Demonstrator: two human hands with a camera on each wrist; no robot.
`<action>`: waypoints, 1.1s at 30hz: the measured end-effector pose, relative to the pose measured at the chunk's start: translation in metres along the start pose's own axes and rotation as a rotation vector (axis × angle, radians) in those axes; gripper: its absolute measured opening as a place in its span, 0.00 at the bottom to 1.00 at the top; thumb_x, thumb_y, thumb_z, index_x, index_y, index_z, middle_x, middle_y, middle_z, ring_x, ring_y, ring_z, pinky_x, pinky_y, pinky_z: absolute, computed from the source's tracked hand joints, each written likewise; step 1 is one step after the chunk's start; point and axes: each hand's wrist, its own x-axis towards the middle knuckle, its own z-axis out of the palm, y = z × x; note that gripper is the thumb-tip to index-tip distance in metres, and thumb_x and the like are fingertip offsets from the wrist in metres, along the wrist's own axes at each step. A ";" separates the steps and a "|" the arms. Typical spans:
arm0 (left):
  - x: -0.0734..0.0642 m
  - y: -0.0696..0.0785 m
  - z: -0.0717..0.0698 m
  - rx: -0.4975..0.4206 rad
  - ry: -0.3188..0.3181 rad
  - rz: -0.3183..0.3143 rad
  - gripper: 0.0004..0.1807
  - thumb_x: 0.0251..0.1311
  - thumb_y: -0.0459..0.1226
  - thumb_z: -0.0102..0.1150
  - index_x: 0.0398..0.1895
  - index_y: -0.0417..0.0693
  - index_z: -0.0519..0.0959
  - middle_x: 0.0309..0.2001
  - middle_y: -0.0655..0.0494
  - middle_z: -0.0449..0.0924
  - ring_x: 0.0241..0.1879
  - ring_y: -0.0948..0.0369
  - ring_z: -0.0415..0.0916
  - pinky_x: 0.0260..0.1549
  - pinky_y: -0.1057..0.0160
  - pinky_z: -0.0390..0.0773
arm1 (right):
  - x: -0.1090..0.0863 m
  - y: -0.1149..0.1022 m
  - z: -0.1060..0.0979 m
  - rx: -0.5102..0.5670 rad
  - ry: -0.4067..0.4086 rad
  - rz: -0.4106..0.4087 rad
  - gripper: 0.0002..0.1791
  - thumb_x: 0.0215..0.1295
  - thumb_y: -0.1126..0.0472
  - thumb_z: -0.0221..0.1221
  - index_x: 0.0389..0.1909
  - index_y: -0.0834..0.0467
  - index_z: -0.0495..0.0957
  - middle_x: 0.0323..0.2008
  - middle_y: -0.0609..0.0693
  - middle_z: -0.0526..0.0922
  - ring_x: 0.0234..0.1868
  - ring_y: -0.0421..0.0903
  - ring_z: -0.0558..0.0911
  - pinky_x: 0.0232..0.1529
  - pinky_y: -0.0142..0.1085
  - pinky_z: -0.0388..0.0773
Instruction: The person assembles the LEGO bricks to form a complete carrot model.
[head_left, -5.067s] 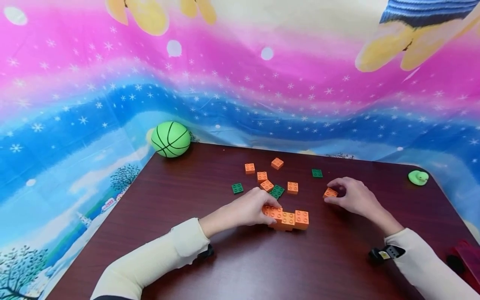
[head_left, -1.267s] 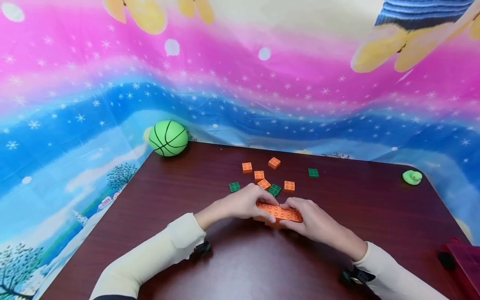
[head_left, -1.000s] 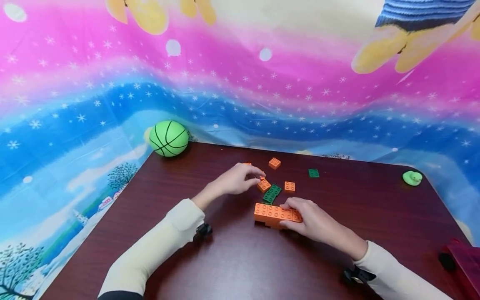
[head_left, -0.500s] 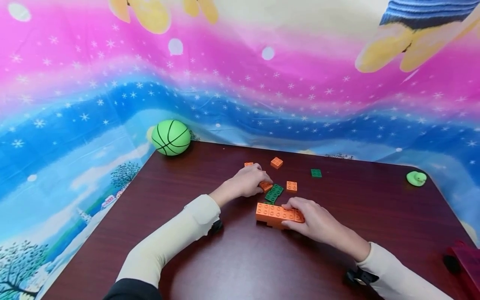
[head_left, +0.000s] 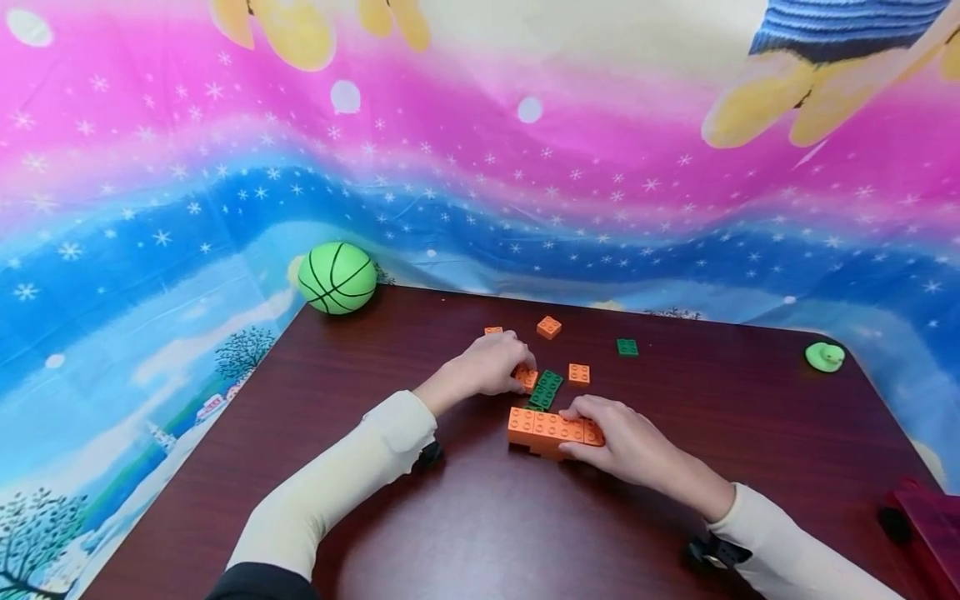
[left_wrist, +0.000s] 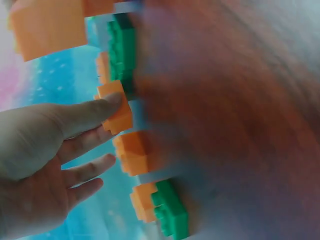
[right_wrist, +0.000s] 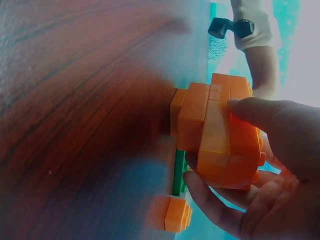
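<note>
one small square orange plastic brick [head_left: 528, 379] sits in the grasp of the left hand [head_left: 486, 365] in the head view, just beside a long flat green studded plastic piece [head_left: 546, 389] on the glossy dark reddish-brown table [head_left: 420, 533]; only part of the brick shows past the curled fingers. the right hand [head_left: 626, 437] grips the right end of a stepped block of joined orange plastic bricks [head_left: 543, 425], which lies nearer the person than the green piece. beyond the hands are a four-stud orange brick [head_left: 579, 372], an angled orange brick [head_left: 549, 327], a small square green plastic brick [head_left: 627, 347] and an orange brick partly hidden by the left hand [head_left: 492, 331]. a lime-green ball with black lines [head_left: 337, 277] sits at the far left corner, a light green duck-shaped toy [head_left: 825, 356] at the far right, and a pink and blue snowflake-printed cloth [head_left: 480, 167] hangs behind. the left wrist view, turned sideways, shows the left thumb against one face of the held brick, the lower fingers apart from it; orange and green bricks lie to either side. the right wrist view shows the right thumb on one face of the block and fingers around the other side, its layers narrowing toward the tabletop; a cream sleeve [right_wrist: 265, 30] crosses the upper right.
</note>
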 end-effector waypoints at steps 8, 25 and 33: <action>-0.011 -0.005 -0.014 -0.203 -0.014 -0.021 0.20 0.67 0.47 0.66 0.60 0.53 0.83 0.59 0.57 0.82 0.58 0.60 0.78 0.61 0.56 0.78 | 0.001 -0.002 0.000 -0.002 0.009 0.015 0.15 0.64 0.50 0.71 0.48 0.49 0.83 0.42 0.42 0.87 0.39 0.34 0.82 0.42 0.34 0.83; -0.047 0.014 -0.041 -0.482 0.054 0.213 0.20 0.65 0.44 0.68 0.57 0.47 0.82 0.47 0.58 0.87 0.44 0.67 0.84 0.52 0.60 0.83 | 0.000 0.001 0.001 0.010 0.008 0.008 0.15 0.64 0.49 0.70 0.48 0.49 0.82 0.43 0.42 0.87 0.40 0.34 0.82 0.43 0.34 0.83; -0.064 0.022 -0.036 -0.426 0.001 0.243 0.19 0.65 0.44 0.69 0.56 0.48 0.84 0.51 0.57 0.87 0.46 0.69 0.83 0.51 0.66 0.82 | 0.001 0.001 0.001 0.030 -0.002 0.002 0.14 0.65 0.49 0.70 0.47 0.49 0.82 0.41 0.42 0.87 0.38 0.33 0.81 0.40 0.32 0.81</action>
